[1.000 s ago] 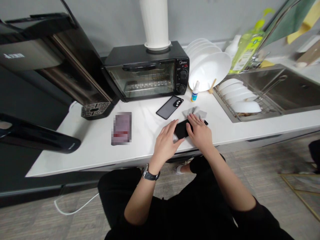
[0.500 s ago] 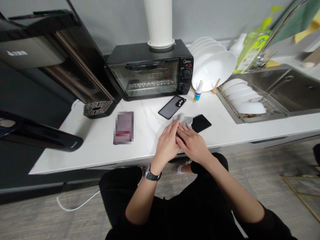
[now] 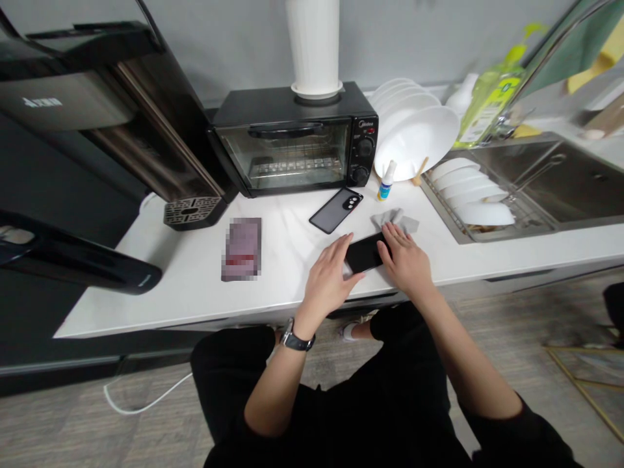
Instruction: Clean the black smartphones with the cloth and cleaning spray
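A black smartphone [image 3: 364, 253] lies flat on the counter near its front edge. My left hand [image 3: 327, 276] braces the phone's left end between thumb and fingers. Over the phone's right end, my right hand [image 3: 405, 261] presses down with a grey cloth [image 3: 397, 220] beneath its fingers; the cloth bunches out past the fingertips. Just behind the phone lies a dark-rimmed phone case [image 3: 335, 210] with camera holes. A small white spray bottle [image 3: 387, 181] with a blue and yellow label stands upright behind the cloth.
A black toaster oven [image 3: 292, 149] stands at the back. White plates [image 3: 416, 140] and a sink [image 3: 536, 182] with bowls are on the right. A coffee machine [image 3: 190, 211] stands left. A blurred-out flat object [image 3: 242, 250] lies on the counter [image 3: 160, 279].
My right hand has slid right along the phone, taking the cloth with it. The hands, together before, are now apart, and the phone's left part is uncovered.
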A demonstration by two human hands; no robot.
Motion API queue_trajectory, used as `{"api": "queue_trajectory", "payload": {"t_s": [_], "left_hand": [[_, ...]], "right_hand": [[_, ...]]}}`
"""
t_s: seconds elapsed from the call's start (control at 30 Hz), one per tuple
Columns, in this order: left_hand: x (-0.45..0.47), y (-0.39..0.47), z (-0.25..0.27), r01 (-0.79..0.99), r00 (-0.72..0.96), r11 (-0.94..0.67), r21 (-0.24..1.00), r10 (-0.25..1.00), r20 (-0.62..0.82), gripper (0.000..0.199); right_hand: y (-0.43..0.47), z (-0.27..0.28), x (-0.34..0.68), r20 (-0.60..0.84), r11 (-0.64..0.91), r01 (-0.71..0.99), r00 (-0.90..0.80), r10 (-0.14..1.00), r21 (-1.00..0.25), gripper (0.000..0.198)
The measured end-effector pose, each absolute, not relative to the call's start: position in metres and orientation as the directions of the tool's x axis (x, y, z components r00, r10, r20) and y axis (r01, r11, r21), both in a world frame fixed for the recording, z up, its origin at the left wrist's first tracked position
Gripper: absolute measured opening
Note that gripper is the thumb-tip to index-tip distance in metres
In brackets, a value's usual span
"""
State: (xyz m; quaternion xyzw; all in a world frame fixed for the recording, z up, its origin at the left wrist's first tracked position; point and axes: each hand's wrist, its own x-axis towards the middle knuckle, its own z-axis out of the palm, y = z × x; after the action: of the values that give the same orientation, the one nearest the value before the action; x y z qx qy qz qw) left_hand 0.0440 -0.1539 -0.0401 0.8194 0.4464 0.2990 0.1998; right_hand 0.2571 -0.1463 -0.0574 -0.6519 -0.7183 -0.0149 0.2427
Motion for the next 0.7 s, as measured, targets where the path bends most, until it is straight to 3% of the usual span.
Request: {"api": "queue_trajectory", "payload": {"t_s": [0.13, 0.33, 0.7], "left_hand": [[0.044, -0.153, -0.042, 0.604, 0.415, -0.518, 0.606, 0.853, 0.316, 0.077], [0.041, -0.153, -0.043, 0.581, 0.451, -0.558, 0.592, 0.827, 0.336, 0.077], [0.045, -0.154, -0.039, 0.619, 0.417, -0.514, 0.593, 0.856, 0.306, 0.081]], "right_hand": [[-0.165, -0.054, 0.219, 0.364, 0.223, 0.926, -0.103, 0.926, -0.305, 0.064], [-0.197, -0.046, 0.192, 0.329, 0.45, 0.81, -0.337, 0.882, -0.377, 0.054], [-0.154, -0.047, 0.258, 0.373, 0.312, 0.854, -0.152, 0.915, -0.416, 0.046]]}}
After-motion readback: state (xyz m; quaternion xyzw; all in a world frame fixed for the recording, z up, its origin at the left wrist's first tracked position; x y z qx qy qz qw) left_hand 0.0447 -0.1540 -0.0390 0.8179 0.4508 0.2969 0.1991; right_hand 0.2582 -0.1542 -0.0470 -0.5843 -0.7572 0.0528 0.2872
